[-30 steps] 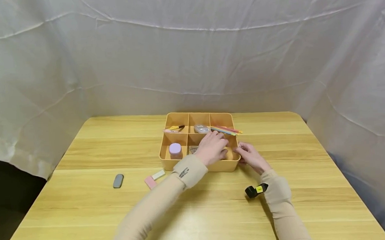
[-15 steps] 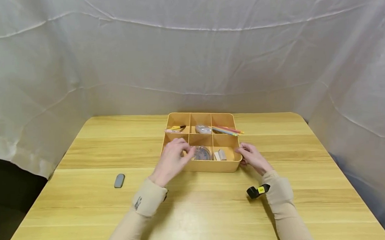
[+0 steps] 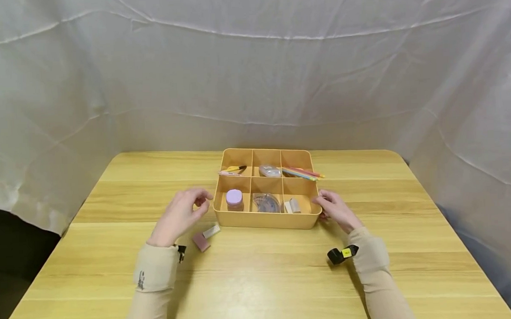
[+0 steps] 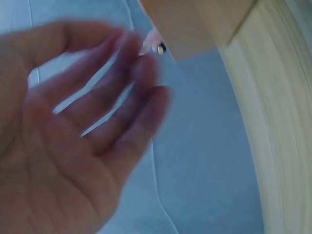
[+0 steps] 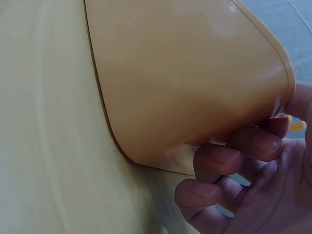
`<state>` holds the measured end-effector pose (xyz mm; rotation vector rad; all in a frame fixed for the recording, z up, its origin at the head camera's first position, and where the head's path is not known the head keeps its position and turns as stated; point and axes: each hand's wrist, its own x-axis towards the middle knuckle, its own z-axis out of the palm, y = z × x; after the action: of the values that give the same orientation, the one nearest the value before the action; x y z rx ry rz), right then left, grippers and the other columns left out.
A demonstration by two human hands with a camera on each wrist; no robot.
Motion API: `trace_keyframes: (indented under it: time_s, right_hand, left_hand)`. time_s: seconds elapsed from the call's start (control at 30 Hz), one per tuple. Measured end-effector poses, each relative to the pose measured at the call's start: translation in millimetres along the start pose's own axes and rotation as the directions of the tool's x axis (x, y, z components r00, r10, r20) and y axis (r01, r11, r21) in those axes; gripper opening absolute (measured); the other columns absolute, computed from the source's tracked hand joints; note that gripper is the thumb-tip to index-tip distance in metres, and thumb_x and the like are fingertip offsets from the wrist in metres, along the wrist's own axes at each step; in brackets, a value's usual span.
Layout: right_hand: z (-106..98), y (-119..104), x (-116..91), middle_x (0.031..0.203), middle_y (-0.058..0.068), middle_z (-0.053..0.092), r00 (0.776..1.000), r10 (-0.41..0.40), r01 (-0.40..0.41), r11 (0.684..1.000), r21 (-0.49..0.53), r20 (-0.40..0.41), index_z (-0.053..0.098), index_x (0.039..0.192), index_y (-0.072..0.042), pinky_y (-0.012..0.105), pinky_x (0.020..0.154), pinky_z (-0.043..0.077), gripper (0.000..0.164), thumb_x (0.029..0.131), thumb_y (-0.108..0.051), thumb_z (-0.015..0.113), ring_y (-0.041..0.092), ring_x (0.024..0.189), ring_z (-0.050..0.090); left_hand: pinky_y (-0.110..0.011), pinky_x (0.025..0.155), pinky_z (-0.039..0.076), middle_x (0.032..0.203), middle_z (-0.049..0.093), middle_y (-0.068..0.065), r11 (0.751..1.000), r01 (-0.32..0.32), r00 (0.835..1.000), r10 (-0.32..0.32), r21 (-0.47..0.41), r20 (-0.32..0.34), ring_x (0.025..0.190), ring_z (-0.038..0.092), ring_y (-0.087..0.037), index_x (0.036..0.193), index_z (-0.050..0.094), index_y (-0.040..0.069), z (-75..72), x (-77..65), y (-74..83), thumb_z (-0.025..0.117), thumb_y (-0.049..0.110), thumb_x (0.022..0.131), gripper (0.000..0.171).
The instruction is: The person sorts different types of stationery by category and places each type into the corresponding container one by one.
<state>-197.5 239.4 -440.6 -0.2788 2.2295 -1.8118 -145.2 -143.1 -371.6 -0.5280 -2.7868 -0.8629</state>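
An orange organizer box [image 3: 266,220] with several compartments stands on the table. My right hand [image 3: 336,210] grips its right wall near the front corner, thumb at the rim; in the right wrist view the curled fingers [image 5: 214,161] lie against the outer side. Just left of the box, my left hand [image 3: 178,215] hovers with loosely bent fingers, holding nothing. Along the front row are a purple-lidded jar [image 3: 234,198], a clear protractor-like piece [image 3: 266,203] and small white-grey blocks [image 3: 292,206]. A pink block [image 3: 201,242] and a white block [image 3: 211,231] lie near the left hand.
In the back row are a yellow-black pen [image 3: 236,169], a pink pen [image 3: 229,174], a clear rounded object [image 3: 270,171] and several coloured pencils [image 3: 301,173] jutting over the right rim. A pale curtain [image 3: 252,83] surrounds the wooden table [image 3: 286,282].
My left hand has moved from over the box's front compartments to the left, beside it. It now covers the grey oval object on the table. The right hand keeps its grip on the box.
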Motion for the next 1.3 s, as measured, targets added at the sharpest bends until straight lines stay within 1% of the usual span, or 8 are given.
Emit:
trace_keyframes:
  time_s: [0.07,0.17,0.33,0.4,0.53,0.7,0.97,1.3]
  right_hand:
    - [0,1,0,0.065,0.005,0.036,1.000,-0.004,0.004,1.000,-0.001,-0.004,0.034,0.076,0.003,0.022,0.048,0.037,0.024,0.096,-0.003,0.045,0.013,0.052,0.040]
    - [0,3,1,0.066,0.004,0.038,1.000,-0.011,0.011,1.000,0.016,-0.004,0.036,0.078,0.001,0.021,0.047,0.036,0.019,0.095,-0.002,0.044,0.012,0.051,0.039]
    - [-1,5,2,0.064,0.004,0.044,0.999,-0.031,0.031,0.997,0.070,0.007,0.036,0.094,0.006,0.020,0.045,0.036,0.009,0.096,0.001,0.042,0.010,0.049,0.040]
    - [-1,5,2,0.063,0.004,0.043,0.999,-0.030,0.028,0.995,0.095,0.014,0.032,0.105,0.006,0.020,0.045,0.035,0.014,0.096,0.002,0.041,0.011,0.048,0.039]
    - [-2,4,1,0.069,0.008,0.048,1.000,-0.004,0.001,0.991,0.131,0.020,0.019,0.131,-0.001,0.022,0.047,0.040,0.042,0.096,0.002,0.041,0.011,0.048,0.041]
    - [-2,2,1,0.083,0.014,0.061,1.000,-0.009,0.007,0.989,0.147,0.014,0.008,0.152,-0.010,0.028,0.055,0.051,0.069,0.094,0.003,0.043,0.016,0.063,0.057]
    - [-2,3,1,0.071,0.008,0.056,0.998,-0.057,0.051,0.984,0.173,0.029,0.007,0.154,-0.002,0.023,0.052,0.051,0.069,0.095,0.006,0.042,0.009,0.053,0.049]
    - [-4,8,3,0.073,0.004,0.058,0.998,-0.060,0.058,0.986,0.154,0.007,0.010,0.153,0.002,0.019,0.052,0.048,0.066,0.096,0.005,0.043,0.004,0.051,0.042]
  left_hand:
    - [-0.043,0.074,0.054,0.090,0.068,-0.009,1.000,0.016,0.995,-0.017,0.015,0.101,0.083,0.062,-0.022,0.100,0.068,-0.001,-3.6,-3.0,-3.5,0.061,-0.001,0.086,0.016]
    - [-0.044,0.078,0.054,0.091,0.067,-0.010,0.999,0.045,0.972,-0.048,0.018,0.229,0.086,0.061,-0.023,0.101,0.067,-0.001,-5.3,-5.3,-5.4,0.061,-0.001,0.084,0.018]
    - [-0.041,0.074,0.053,0.087,0.064,-0.008,0.993,0.113,0.934,-0.117,0.030,0.339,0.080,0.057,-0.021,0.100,0.066,0.000,-0.9,-5.2,-6.0,0.066,0.003,0.081,0.019]
    - [-0.040,0.073,0.051,0.085,0.063,-0.008,0.989,0.141,0.922,-0.149,0.049,0.356,0.078,0.056,-0.020,0.099,0.066,0.001,2.7,-4.3,-6.6,0.069,0.005,0.080,0.019]
    - [-0.039,0.073,0.051,0.085,0.062,-0.009,0.982,0.171,0.907,-0.188,0.078,0.377,0.077,0.055,-0.019,0.095,0.065,0.002,10.3,-2.5,-9.8,0.073,0.006,0.076,0.021]
    - [-0.040,0.073,0.051,0.084,0.063,-0.008,0.984,0.159,0.907,-0.177,0.078,0.382,0.077,0.055,-0.019,0.091,0.064,0.003,15.0,-1.2,-12.1,0.076,0.006,0.074,0.021]
    - [-0.039,0.074,0.052,0.085,0.063,-0.007,0.981,0.173,0.895,-0.196,0.093,0.402,0.077,0.056,-0.019,0.092,0.064,0.003,16.7,0.6,-13.8,0.076,0.004,0.073,0.022]
    - [-0.040,0.074,0.052,0.085,0.064,-0.010,0.983,0.171,0.888,-0.185,0.070,0.421,0.077,0.057,-0.019,0.093,0.063,0.003,18.9,1.3,-17.0,0.077,0.002,0.070,0.027]
